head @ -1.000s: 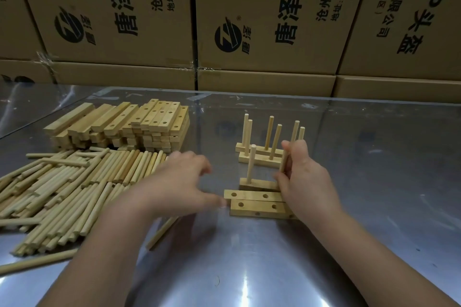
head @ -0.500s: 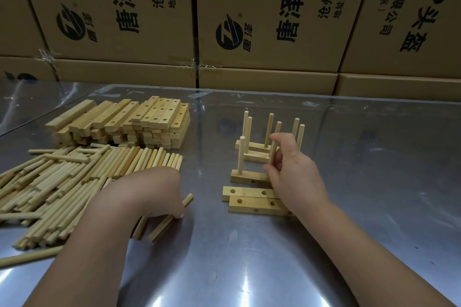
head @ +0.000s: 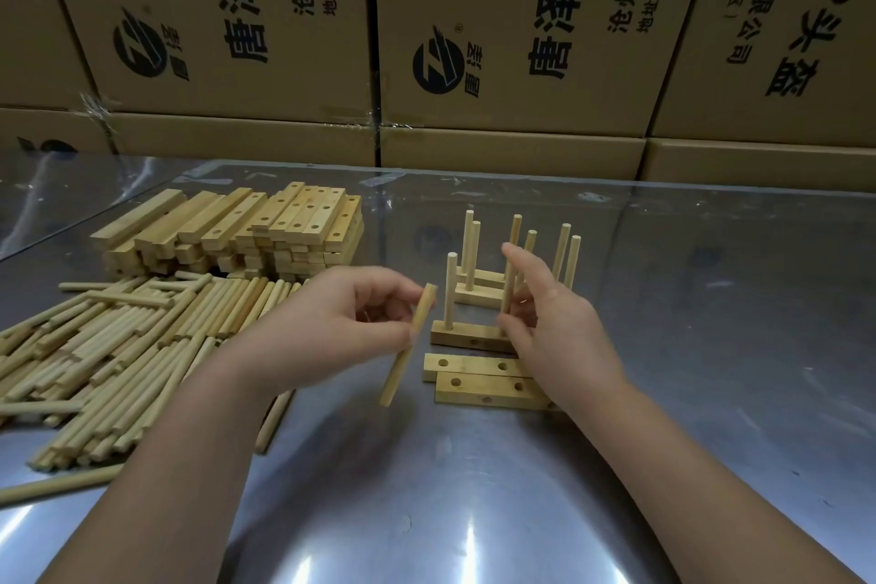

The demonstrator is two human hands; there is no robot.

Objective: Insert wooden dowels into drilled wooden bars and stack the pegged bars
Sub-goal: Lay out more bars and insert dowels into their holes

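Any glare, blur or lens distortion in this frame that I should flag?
Head view: bright glare streaks on the metal table near the bottom edge. Head view: the left hand and the dowel it pinches look slightly motion-blurred. Head view: the wide-angle lens bends the cartons' edges.

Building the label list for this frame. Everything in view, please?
table: one, shiny metal, under everything
cardboard boxes: several, brown, black print, behind table
drilled bars: many, pale wood, stacked back left
loose dowels: many, pale wood, piled left
pegged bars: two, pale wood, centre back, three upright dowels each
bar in progress: one, pale wood, centre; first dowel at left end, second dowel rightward
empty bars: two, pale wood, side by side, nearest
held dowel: one, pale wood, tilted, centre left
left hand: grip on held dowel
right hand: at second dowel, grip unclear
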